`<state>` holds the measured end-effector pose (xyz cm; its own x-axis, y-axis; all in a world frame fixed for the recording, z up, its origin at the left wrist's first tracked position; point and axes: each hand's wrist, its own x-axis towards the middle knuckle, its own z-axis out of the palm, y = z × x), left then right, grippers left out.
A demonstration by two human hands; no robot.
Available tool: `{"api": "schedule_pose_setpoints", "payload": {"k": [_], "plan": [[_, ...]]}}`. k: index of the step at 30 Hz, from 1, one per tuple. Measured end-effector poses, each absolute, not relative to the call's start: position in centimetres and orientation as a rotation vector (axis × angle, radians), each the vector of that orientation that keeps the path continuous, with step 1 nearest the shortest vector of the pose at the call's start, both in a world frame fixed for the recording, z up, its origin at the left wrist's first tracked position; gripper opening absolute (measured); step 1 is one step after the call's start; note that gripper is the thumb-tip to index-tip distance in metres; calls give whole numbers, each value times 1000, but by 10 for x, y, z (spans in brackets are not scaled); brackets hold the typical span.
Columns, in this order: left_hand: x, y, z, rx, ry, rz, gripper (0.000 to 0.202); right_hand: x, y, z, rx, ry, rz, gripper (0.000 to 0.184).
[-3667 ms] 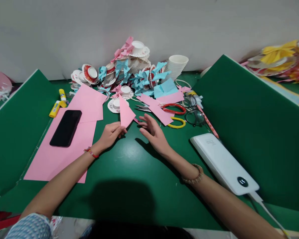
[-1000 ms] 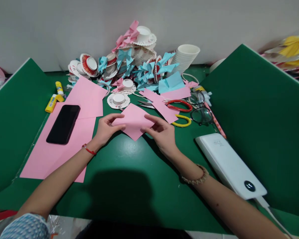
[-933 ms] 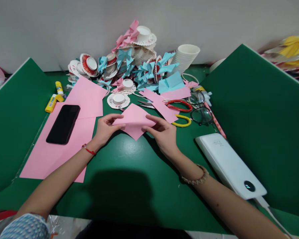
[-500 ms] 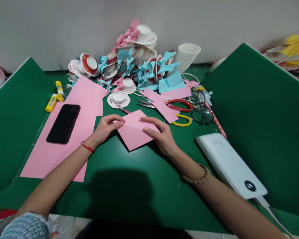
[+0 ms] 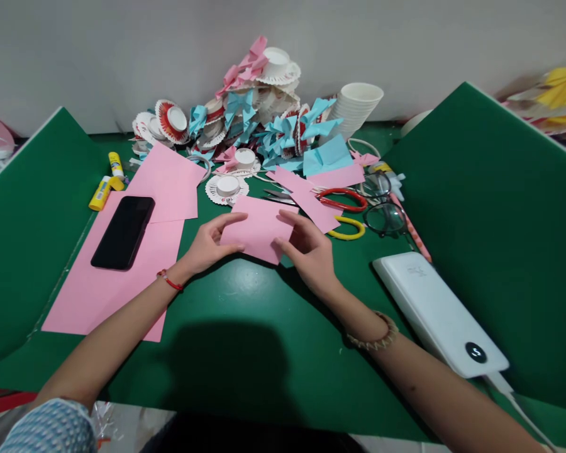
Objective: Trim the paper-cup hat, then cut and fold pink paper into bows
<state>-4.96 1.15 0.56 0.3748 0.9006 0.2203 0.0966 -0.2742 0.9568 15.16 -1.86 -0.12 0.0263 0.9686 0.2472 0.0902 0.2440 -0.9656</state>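
Note:
A small pink paper square is held just above the green table between both my hands. My left hand pinches its left edge, thumb on top and fingers curled beneath. My right hand grips the right side, fingers bent over the paper's edge. Red-handled scissors and yellow-handled scissors lie just beyond my right hand.
Large pink sheets with a black phone lie at left, with glue sticks behind. A heap of paper-cup hats and bows, stacked white cups, glasses, a white power bank and green side panels surround the workspace.
The pink paper went from an upright triangle in my left hand to an opened square laid flat, and is now lifted and held by both hands.

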Motion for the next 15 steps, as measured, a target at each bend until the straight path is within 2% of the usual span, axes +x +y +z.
{"api": "schedule_pose_setpoints", "payload": {"k": [4, 8, 15], "plan": [[-52, 12, 7, 1654, 963, 1018, 56, 155, -14, -2, -1119, -1415, 921, 46], [-53, 12, 9, 1525, 1153, 1156, 41, 155, -16, -1, -1151, -1547, 859, 48], [-51, 11, 12, 1613, 1229, 1329, 14, 153, -20, -1, -1250, -1416, 824, 20]]}}
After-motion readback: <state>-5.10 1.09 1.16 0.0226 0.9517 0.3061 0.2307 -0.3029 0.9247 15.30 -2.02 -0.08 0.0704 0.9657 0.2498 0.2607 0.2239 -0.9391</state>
